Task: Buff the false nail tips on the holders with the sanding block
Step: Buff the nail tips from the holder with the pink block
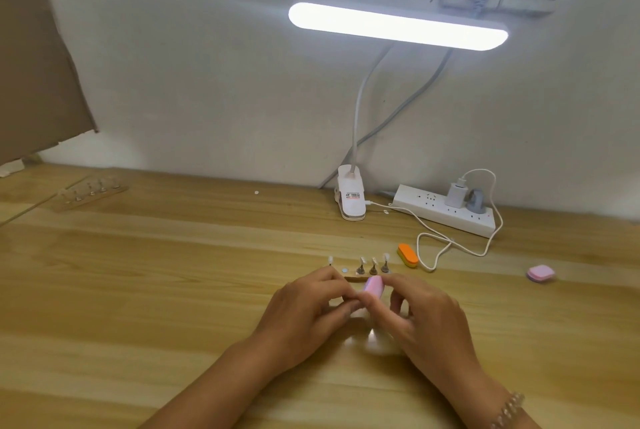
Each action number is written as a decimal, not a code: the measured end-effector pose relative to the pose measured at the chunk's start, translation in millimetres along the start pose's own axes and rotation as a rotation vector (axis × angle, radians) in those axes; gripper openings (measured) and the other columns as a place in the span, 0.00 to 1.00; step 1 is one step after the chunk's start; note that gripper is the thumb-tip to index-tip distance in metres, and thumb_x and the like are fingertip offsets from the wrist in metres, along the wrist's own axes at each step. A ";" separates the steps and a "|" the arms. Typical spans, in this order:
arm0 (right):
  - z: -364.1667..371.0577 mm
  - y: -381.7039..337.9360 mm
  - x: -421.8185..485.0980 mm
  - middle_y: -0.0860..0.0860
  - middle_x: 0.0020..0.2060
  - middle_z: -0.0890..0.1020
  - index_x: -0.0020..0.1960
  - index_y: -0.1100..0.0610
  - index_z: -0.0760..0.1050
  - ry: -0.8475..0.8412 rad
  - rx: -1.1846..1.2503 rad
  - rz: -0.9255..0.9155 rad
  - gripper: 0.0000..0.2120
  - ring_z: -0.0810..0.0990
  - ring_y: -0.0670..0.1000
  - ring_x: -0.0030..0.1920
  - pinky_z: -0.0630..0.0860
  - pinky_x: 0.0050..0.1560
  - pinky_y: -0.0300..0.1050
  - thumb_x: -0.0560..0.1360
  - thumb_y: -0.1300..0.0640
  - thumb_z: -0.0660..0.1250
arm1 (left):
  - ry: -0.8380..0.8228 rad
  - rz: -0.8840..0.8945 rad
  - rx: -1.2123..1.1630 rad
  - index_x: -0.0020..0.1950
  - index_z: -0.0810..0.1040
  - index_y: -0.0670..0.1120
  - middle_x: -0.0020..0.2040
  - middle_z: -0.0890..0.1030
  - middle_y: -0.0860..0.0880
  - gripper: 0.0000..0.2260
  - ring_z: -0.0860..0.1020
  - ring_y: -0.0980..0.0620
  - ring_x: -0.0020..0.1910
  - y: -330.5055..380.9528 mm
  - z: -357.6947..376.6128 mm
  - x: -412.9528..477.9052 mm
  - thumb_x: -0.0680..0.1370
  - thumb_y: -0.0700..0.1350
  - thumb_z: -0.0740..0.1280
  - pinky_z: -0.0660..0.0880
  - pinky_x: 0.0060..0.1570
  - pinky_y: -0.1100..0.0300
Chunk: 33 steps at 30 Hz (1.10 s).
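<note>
One at a time, buffing: working the pink sanding block between both hands, just in front of the wooden strip, near the middle of the table.

Grip: clasping the block with the right hand, fingers curled round it. Pinching something small with the left hand against the block's near end, probably a single holder. Not possible to confirm, fingertips hiding it.

Handling, as judged:
- keeping strokes short and light, following the tip's curve;
- turning the holder rather than the block;
- bracing both wrists on the table;
- avoiding pressure likely to flex a tip or pop it off its mount.

Appearance of the block: showing as a small rounded oblong, pale pink, matt, slightly blurred.

Also counting four false nail tips standing upright behind the hands: three on dark cone holders side by side along the strip, one apart to the left on a thin stem, with a pale disc lying between, likely a vacant seat.

Lying spare: orange block just right of the row; second pink block well apart at right.
</note>
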State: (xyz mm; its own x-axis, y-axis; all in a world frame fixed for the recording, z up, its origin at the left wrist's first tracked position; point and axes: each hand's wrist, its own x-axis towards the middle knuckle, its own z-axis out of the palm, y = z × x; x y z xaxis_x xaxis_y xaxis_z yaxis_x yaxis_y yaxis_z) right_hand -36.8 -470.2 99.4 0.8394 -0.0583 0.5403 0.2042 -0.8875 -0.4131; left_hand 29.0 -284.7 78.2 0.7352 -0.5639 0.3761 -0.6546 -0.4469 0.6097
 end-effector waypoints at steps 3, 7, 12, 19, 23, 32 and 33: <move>0.8 -1.8 -3.0 0.39 0.32 0.75 0.52 0.43 0.80 -0.036 0.003 -0.092 0.18 0.73 0.41 0.30 0.71 0.27 0.39 0.70 0.32 0.65 | 0.004 -0.012 -0.011 0.52 0.79 0.57 0.48 0.77 0.60 0.07 0.73 0.60 0.34 -1.1 -0.1 1.1 0.77 0.55 0.64 0.66 0.35 0.62; 0.1 2.2 0.2 0.39 0.31 0.75 0.52 0.43 0.81 -0.017 0.052 -0.005 0.20 0.69 0.37 0.29 0.68 0.29 0.37 0.71 0.31 0.65 | -0.020 -0.012 0.023 0.56 0.81 0.57 0.45 0.78 0.58 0.10 0.74 0.58 0.38 -0.5 0.5 0.8 0.80 0.56 0.62 0.72 0.38 0.57; 1.4 -1.6 -3.1 0.37 0.33 0.76 0.60 0.40 0.78 -0.059 0.037 -0.092 0.22 0.69 0.35 0.30 0.70 0.29 0.35 0.72 0.31 0.63 | -0.035 -0.018 -0.005 0.56 0.80 0.57 0.46 0.80 0.60 0.12 0.76 0.57 0.42 0.0 0.2 0.4 0.79 0.53 0.59 0.74 0.42 0.54; -0.2 -1.1 -2.9 0.39 0.29 0.74 0.57 0.40 0.80 -0.006 0.023 -0.075 0.22 0.70 0.39 0.28 0.71 0.27 0.38 0.70 0.31 0.63 | -0.015 -0.016 -0.042 0.53 0.78 0.59 0.40 0.76 0.66 0.14 0.75 0.58 0.38 -1.8 1.8 1.9 0.77 0.58 0.55 0.73 0.39 0.56; -1.0 -0.1 -0.7 0.39 0.27 0.72 0.54 0.42 0.81 0.020 0.003 -0.049 0.23 0.68 0.39 0.27 0.70 0.26 0.40 0.70 0.29 0.62 | -0.010 -0.022 -0.073 0.47 0.73 0.61 0.36 0.76 0.65 0.06 0.75 0.58 0.35 -3.1 1.9 1.7 0.78 0.58 0.57 0.72 0.37 0.55; 0.1 -2.3 -3.3 0.40 0.30 0.77 0.55 0.44 0.82 -0.001 -0.005 -0.137 0.24 0.75 0.40 0.28 0.74 0.26 0.38 0.69 0.30 0.64 | -0.031 -0.057 -0.166 0.43 0.75 0.68 0.36 0.78 0.63 0.09 0.74 0.58 0.35 0.6 -1.7 3.7 0.79 0.54 0.61 0.72 0.39 0.54; 0.0 -2.4 -3.1 0.40 0.30 0.78 0.55 0.44 0.82 0.002 -0.001 -0.133 0.24 0.75 0.40 0.28 0.74 0.27 0.39 0.69 0.30 0.65 | -0.035 -0.064 -0.181 0.43 0.75 0.69 0.37 0.79 0.63 0.10 0.75 0.58 0.36 0.7 -2.1 4.1 0.79 0.54 0.61 0.74 0.40 0.51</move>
State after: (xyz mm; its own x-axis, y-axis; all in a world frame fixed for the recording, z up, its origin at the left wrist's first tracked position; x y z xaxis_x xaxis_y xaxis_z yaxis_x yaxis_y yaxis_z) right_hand -39.9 -467.9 98.7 0.8038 0.0593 0.5920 0.3134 -0.8879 -0.3367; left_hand 32.0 -285.9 81.7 0.7657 -0.5636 0.3101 -0.5621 -0.3519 0.7485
